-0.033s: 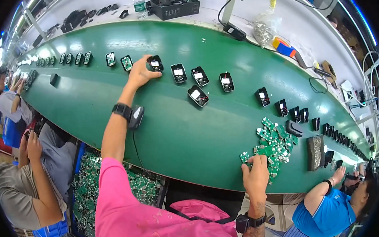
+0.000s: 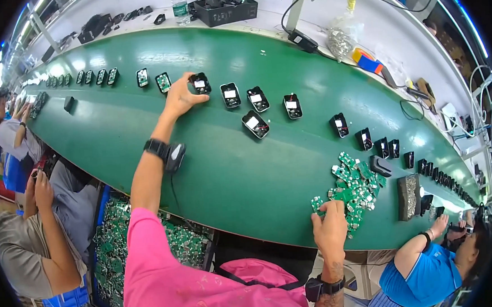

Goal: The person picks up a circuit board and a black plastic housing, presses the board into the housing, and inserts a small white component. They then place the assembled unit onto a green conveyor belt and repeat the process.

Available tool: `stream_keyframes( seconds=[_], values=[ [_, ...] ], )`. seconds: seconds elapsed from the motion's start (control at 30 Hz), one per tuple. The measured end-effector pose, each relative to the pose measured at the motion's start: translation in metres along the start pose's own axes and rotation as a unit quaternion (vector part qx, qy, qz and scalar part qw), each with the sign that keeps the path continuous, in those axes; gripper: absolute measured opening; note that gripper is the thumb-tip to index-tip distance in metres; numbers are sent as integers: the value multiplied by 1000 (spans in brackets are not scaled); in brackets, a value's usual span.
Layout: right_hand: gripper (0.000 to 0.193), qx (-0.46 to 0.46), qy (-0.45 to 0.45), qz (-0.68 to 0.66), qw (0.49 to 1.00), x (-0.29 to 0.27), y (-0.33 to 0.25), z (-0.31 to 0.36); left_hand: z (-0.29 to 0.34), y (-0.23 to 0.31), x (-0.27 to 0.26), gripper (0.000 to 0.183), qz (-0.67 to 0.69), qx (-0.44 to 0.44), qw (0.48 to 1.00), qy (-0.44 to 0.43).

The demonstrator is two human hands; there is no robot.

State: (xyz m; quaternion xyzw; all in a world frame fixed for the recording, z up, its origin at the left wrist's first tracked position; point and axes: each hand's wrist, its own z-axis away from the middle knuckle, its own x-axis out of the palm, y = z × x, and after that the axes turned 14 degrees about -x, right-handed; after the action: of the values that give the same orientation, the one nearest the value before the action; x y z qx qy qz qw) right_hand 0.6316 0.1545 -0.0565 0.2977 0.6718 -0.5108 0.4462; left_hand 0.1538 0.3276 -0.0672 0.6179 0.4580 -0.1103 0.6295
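My left hand (image 2: pixel 182 97) reaches far over the table and grips a small black plastic housing (image 2: pixel 200 84) between thumb and fingers. The housing lies open side up with a white label inside. To its left stands a housing with a green board in it (image 2: pixel 163 82); to its right are several open black housings, one of them light-rimmed (image 2: pixel 230 95). My right hand (image 2: pixel 330 227) is near the table's front edge, pinching a small green circuit board (image 2: pixel 317 204). Beside that hand lies a loose pile of green circuit boards (image 2: pixel 356 181).
The green table (image 2: pixel 230 171) carries a row of housings (image 2: pixel 408 159) to the right, near a grey foam block (image 2: pixel 409 197). A crate of boards (image 2: pixel 114 257) stands below left. Co-workers sit left and right, one in a blue shirt (image 2: pixel 428 274). A bottle (image 2: pixel 180 8) stands behind.
The view has shifted very slightly, and my right hand sits a touch further left. Both hands otherwise keep their places and grips.
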Motion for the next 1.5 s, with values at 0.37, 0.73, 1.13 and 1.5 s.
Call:
stream_keyframes(
  seconds=[0.37, 0.73, 1.13, 1.5],
  values=[
    [47, -122, -120, -23, 985, -23, 14, -28, 209, 95, -34, 87, 102, -1, 990, -98],
    [23, 63, 4, -583, 810, -48, -20, -5, 297, 164, -4, 70, 52, 71, 970, -228],
    [33, -14, 49, -609, 792, -35, -49, 16, 319, 193, 13, 71, 66, 152, 965, -202],
    [37, -101, 122, -360, 920, -26, -45, 31, 327, 188, 24, 79, 337, -9, 883, -327]
  ],
)
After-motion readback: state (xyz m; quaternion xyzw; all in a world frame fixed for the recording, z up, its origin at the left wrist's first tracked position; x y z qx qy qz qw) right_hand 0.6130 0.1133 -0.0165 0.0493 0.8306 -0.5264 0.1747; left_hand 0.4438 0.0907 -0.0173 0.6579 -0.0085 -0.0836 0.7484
